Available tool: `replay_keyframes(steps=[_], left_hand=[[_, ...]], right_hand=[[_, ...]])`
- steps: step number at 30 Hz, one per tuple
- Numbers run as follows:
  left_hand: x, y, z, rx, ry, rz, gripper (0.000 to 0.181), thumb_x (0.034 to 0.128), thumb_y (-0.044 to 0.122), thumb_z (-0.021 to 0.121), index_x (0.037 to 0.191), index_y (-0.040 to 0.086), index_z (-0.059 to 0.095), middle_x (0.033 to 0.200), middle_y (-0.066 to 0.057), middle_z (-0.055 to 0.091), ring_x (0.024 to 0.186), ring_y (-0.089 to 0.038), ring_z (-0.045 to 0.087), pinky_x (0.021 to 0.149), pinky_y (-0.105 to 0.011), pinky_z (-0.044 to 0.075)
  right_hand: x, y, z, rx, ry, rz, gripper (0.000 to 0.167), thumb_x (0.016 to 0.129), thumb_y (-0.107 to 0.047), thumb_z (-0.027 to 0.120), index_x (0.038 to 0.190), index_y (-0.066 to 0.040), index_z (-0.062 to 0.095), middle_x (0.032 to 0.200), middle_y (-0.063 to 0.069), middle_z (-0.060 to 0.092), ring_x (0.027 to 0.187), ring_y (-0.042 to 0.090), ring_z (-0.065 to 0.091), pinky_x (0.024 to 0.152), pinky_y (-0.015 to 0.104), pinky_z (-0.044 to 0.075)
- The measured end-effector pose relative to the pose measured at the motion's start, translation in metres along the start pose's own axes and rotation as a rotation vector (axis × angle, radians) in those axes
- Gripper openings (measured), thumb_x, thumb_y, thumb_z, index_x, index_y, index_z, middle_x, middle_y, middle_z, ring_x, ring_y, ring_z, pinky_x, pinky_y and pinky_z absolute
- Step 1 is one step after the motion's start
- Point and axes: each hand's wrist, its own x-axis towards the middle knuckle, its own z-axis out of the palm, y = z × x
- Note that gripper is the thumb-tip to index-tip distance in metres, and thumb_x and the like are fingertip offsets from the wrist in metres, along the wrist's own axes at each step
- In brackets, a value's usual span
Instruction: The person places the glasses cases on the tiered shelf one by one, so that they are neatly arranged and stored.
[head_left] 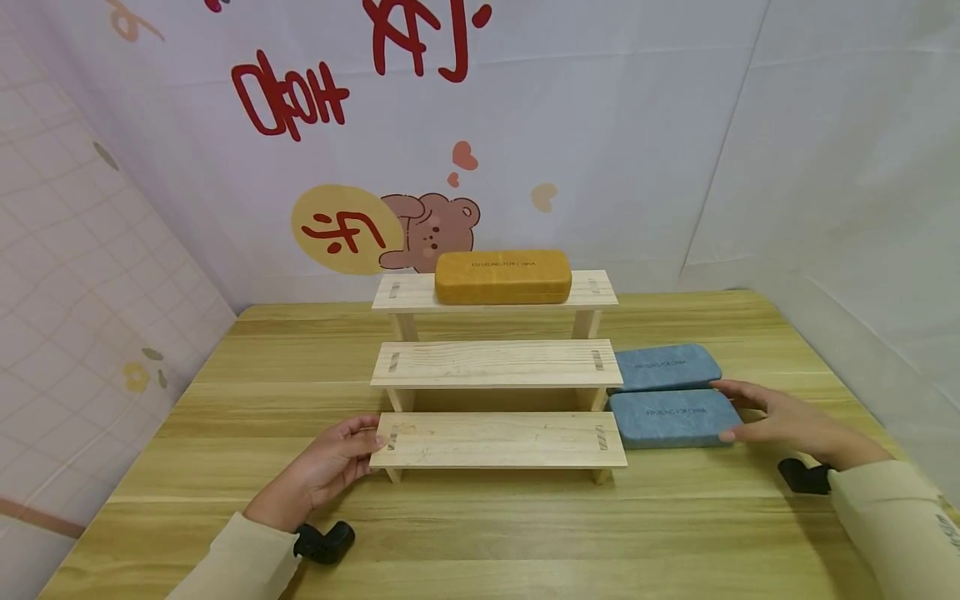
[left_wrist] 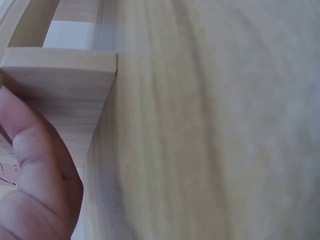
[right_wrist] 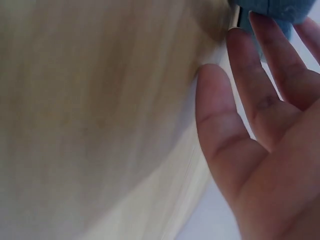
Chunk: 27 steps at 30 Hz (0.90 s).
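L hand (head_left: 337, 458) grips wooden stand (head_left: 491, 367) by bottom step (head_left: 495, 442); R hand (head_left: 787, 425), grip unclear, at end of front blue case (head_left: 671, 418) on tabletop (head_left: 487, 533), stand's R. Jolting stand cd drop yellow case (head_left: 502, 279) off top.

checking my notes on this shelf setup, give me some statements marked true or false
1. The yellow case sits on the top tier of the wooden stand. True.
2. Both blue cases lie on the middle tier. False: the front blue case and back blue case lie on the table.
3. The left hand is at the left end of the bottom tier. True.
4. The right hand is beside the yellow case. False: the right hand is at the front blue case.
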Motion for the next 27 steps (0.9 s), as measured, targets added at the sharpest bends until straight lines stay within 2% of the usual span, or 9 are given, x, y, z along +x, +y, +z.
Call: replay_keyframes(steps=[3,6,9,11,15,20,23,27], left_hand=[[0.000,0.000,0.000,0.000,0.004,-0.002,0.058,0.0964,0.004,0.054,0.140,-0.015,0.021,0.104,-0.003,0.058,0.090,-0.009,0.062,0.076,-0.023,0.052],[0.000,0.000,0.000,0.000,0.007,-0.004,0.059,0.0964,0.004,0.054,0.140,-0.015,0.019,0.105,-0.003,0.058,0.090,-0.009,0.062,0.076,-0.023,0.052],[0.000,0.000,0.001,-0.001,0.009,-0.007,0.061,0.0964,0.005,0.054,0.141,-0.015,0.018,0.105,-0.003,0.057,0.090,-0.009,0.062,0.077,-0.024,0.052],[0.000,0.001,0.001,0.000,0.011,-0.008,0.061,0.0964,0.005,0.054,0.141,-0.015,0.018,0.105,-0.003,0.057,0.090,-0.009,0.062,0.077,-0.024,0.052],[-0.001,0.000,0.001,0.010,0.012,-0.010,0.060,0.0967,0.005,0.053,0.141,-0.015,0.018,0.107,-0.004,0.056,0.090,-0.009,0.062,0.076,-0.024,0.052],[-0.001,0.000,0.001,0.019,0.014,-0.010,0.061,0.0970,0.006,0.053,0.142,-0.014,0.017,0.108,-0.005,0.055,0.090,-0.009,0.061,0.076,-0.024,0.051],[-0.001,0.000,0.001,0.020,0.012,-0.010,0.061,0.0969,0.006,0.053,0.142,-0.014,0.017,0.108,-0.005,0.055,0.091,-0.009,0.061,0.076,-0.024,0.052],[0.000,0.000,0.000,0.019,0.012,-0.010,0.061,0.0966,0.006,0.053,0.142,-0.014,0.017,0.108,-0.005,0.056,0.091,-0.009,0.061,0.077,-0.024,0.052]], right_hand=[[0.003,-0.002,0.001,-0.026,-0.010,0.009,0.078,0.084,-0.021,0.075,0.146,0.001,0.034,0.139,0.031,0.042,0.107,-0.013,0.039,0.077,0.026,0.046],[0.005,-0.004,0.003,-0.031,-0.020,0.018,0.081,0.082,-0.021,0.076,0.146,0.002,0.033,0.138,0.033,0.042,0.117,0.013,0.048,0.076,0.026,0.046],[0.007,-0.005,0.005,-0.024,-0.030,0.016,0.083,0.080,-0.020,0.078,0.145,0.004,0.032,0.139,0.037,0.037,0.119,0.042,0.047,0.075,0.025,0.046],[0.008,-0.006,0.006,-0.020,-0.035,0.018,0.084,0.079,-0.018,0.078,0.145,0.005,0.031,0.140,0.041,0.032,0.120,0.050,0.043,0.076,0.026,0.046],[0.010,-0.006,0.009,-0.016,-0.042,0.025,0.087,0.077,-0.017,0.080,0.145,0.006,0.029,0.140,0.044,0.027,0.120,0.053,0.041,0.080,0.037,0.046],[0.010,-0.007,0.011,-0.027,-0.026,0.044,0.088,0.075,-0.018,0.081,0.144,0.005,0.031,0.140,0.044,0.028,0.119,0.053,0.041,0.083,0.047,0.044],[0.009,-0.007,0.011,-0.039,-0.012,0.051,0.088,0.075,-0.020,0.082,0.144,0.004,0.033,0.139,0.044,0.029,0.119,0.054,0.041,0.082,0.050,0.044],[0.007,-0.007,0.011,-0.021,0.003,0.057,0.087,0.076,-0.021,0.081,0.144,0.003,0.033,0.140,0.043,0.028,0.118,0.056,0.042,0.079,0.047,0.047]])
